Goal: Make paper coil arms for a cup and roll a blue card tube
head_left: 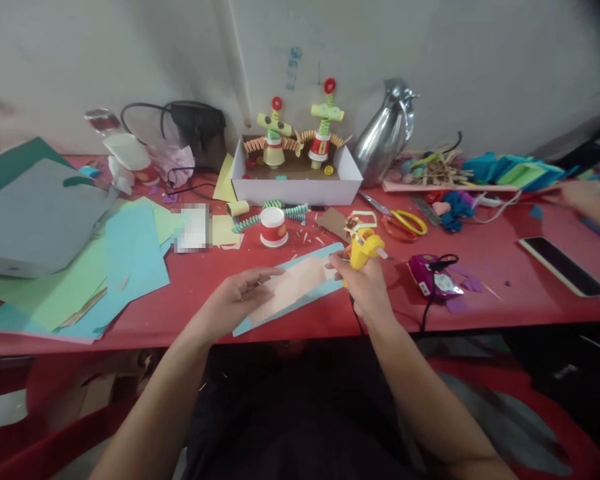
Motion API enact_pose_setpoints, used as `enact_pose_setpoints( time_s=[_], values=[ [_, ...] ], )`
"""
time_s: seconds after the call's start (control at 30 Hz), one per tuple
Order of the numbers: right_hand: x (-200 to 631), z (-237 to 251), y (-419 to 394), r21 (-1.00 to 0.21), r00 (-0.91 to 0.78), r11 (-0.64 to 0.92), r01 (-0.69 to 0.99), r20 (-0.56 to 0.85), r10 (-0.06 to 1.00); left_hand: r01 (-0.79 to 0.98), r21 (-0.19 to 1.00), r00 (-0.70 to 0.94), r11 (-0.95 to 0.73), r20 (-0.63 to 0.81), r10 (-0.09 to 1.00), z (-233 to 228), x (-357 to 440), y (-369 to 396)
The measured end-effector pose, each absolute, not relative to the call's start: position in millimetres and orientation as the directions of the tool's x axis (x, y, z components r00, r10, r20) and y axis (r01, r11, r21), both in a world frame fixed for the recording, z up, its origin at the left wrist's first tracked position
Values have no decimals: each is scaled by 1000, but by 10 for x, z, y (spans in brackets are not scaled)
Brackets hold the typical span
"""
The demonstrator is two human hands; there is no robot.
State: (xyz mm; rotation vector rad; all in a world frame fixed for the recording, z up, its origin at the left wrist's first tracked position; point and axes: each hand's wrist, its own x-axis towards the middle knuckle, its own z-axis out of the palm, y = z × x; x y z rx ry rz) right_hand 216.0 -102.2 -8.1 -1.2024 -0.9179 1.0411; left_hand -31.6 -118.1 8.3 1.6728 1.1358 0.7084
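A cream paper strip (pixel 297 283) lies over a longer light-blue paper strip (pixel 247 323), both slanted near the table's front edge. My left hand (pixel 230 300) rests on the left end of the cream strip, its fingers stretched out and its thumb apart from them. In my right hand (pixel 365 287) is a yellow glue gun (pixel 364 247), its rear end with a pale glue stick toward the right. The thumb and finger of this hand also touch the strip's right end. Beyond the strips stands a red and white paper cup (pixel 273 228) with teal folded-paper springs (pixel 295 213) behind it.
Two paper-cup figures stand in a white box (pixel 295 191). A steel jug (pixel 387 137), scissors (pixel 397 220) and a purple box (pixel 433 277) are to the right, with a phone (pixel 563 267) farther over. Coloured paper sheets (pixel 135 247) cover the left. Another person's hand (pixel 587 200) is at far right.
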Motion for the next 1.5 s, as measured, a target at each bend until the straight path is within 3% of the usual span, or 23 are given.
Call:
enact_pose_setpoints(
  time_s=[0.17,0.37,0.47,0.6,0.77,0.83,0.97,1.03,1.2,1.37,1.43,1.5],
  values=[
    [2188,-146,-1068,-995,273,37,-97,10,962,692,652,363,-310,57,930,-91,-309,-1017],
    [2224,-184,-1196,-1000,211,-2,-9,-4,977,748,433,435,-503,252,864,-212,-257,-1001],
    [2277,-278,-1226,-987,172,-1,159,27,985,717,497,390,-490,297,872,-251,-256,-1052],
    [2361,-412,-1241,-928,197,32,371,112,974,668,649,211,-365,306,929,-181,-271,-1084],
    [2391,-450,-1254,-913,164,33,407,108,980,588,768,-21,-254,328,944,124,-303,-1055],
    [2386,-441,-1259,-912,153,27,409,98,983,472,857,-105,-207,287,952,187,-289,-1050],
    [2379,-451,-1266,-918,165,26,396,98,981,170,983,-59,-68,79,995,61,-163,-1063],
    [2381,-480,-1269,-928,179,24,372,97,979,228,973,-53,-30,43,998,-75,-72,-1080],
    [2395,-560,-1270,-950,196,41,308,106,975,658,742,-33,-132,203,979,-305,73,-1112],
    [2405,-574,-1262,-951,191,35,308,97,977,860,449,90,-242,334,938,-252,77,-1185],
    [2406,-575,-1259,-949,192,28,315,93,977,912,272,197,-307,367,909,-210,127,-1297],
    [2405,-581,-1259,-946,193,33,322,100,976,870,179,394,-459,306,867,-205,236,-1445]
  ],
)
